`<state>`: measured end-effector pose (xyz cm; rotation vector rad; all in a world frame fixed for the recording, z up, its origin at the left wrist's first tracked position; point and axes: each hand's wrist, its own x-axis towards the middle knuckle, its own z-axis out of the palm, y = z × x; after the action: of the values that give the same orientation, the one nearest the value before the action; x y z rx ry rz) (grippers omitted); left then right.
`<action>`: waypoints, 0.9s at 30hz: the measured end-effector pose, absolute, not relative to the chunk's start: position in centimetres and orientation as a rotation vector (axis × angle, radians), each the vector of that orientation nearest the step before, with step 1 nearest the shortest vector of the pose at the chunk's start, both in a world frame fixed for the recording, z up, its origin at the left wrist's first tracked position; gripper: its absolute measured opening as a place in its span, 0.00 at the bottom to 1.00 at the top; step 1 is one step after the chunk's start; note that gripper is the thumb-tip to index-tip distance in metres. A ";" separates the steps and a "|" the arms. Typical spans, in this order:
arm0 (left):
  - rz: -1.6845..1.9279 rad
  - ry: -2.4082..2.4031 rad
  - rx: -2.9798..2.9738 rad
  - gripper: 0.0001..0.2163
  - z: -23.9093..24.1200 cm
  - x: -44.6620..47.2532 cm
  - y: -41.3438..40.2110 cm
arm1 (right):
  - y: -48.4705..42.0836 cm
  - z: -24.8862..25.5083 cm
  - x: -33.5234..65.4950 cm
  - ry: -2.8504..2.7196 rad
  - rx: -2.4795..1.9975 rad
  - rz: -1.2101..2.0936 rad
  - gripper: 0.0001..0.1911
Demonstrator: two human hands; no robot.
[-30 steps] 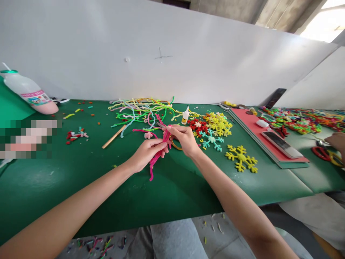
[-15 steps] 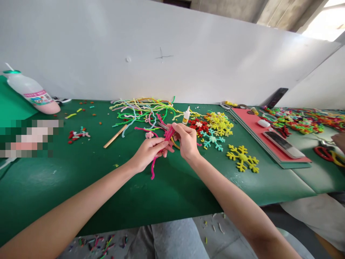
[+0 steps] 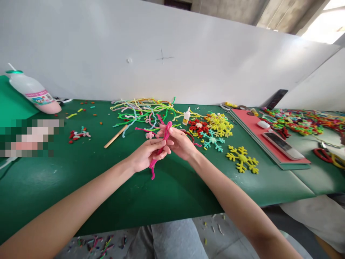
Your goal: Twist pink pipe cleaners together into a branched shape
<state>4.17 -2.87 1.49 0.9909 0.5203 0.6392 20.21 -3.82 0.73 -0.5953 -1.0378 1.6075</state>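
Note:
Both hands meet over the table, gripping a bent magenta pipe cleaner [image 3: 168, 126]. My left hand [image 3: 144, 155] pinches its lower part, and a loose end hangs below the fingers. At the upper, looped part, my right hand [image 3: 183, 144] has thumb and fingers closed. Behind that hand shows a dark red loop, apparently a scissors handle [image 3: 190, 136]; the blades are hidden. A small pink flower [image 3: 149, 135] lies just beyond my left hand. Behind the hands spreads a heap of coloured pipe cleaners [image 3: 140, 108].
A glue bottle [image 3: 186, 117] stands behind my hands. Right of it lie red and yellow snowflakes [image 3: 219, 124], a turquoise one [image 3: 212, 140] and a separate yellow one [image 3: 243, 159]. A wooden stick [image 3: 115, 136] lies left. A phone [image 3: 283, 145] rests on a red folder [image 3: 250, 126].
Half a second ago scissor blades showed at the magenta pipe cleaner by my right hand. Now the blades are out of sight, and my right fingers pinch the pipe cleaner, its loop standing higher.

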 end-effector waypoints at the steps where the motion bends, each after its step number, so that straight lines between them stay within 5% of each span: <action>1: 0.640 0.525 1.001 0.12 1.4 4.2 -2.9 | -3.8 0.7 20.1 -1.034 -0.603 1.605 0.21; 27: 0.646 0.627 1.233 0.13 1.2 4.8 -3.9 | -4.0 0.7 20.0 -0.848 -0.642 1.663 0.16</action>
<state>4.83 -3.93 1.22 1.2329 0.6269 0.6463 20.02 -4.01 0.75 -0.6421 -0.8479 1.6627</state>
